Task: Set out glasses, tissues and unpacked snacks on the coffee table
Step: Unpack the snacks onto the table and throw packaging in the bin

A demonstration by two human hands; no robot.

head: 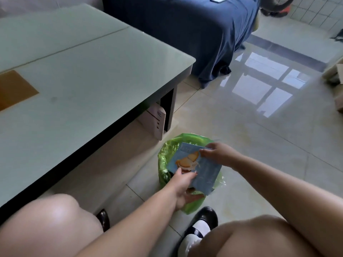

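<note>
Both hands (182, 184) gripping snack packet (200, 169)

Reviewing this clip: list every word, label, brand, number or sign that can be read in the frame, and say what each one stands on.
None can be read.
Blue snack packet, held by the left hand and right hand over the green-lined bin: pale lettering near its top edge, too blurred to read; only a biscuit picture is clear.
White box under the coffee table: small dark marks, too small to read.
</note>
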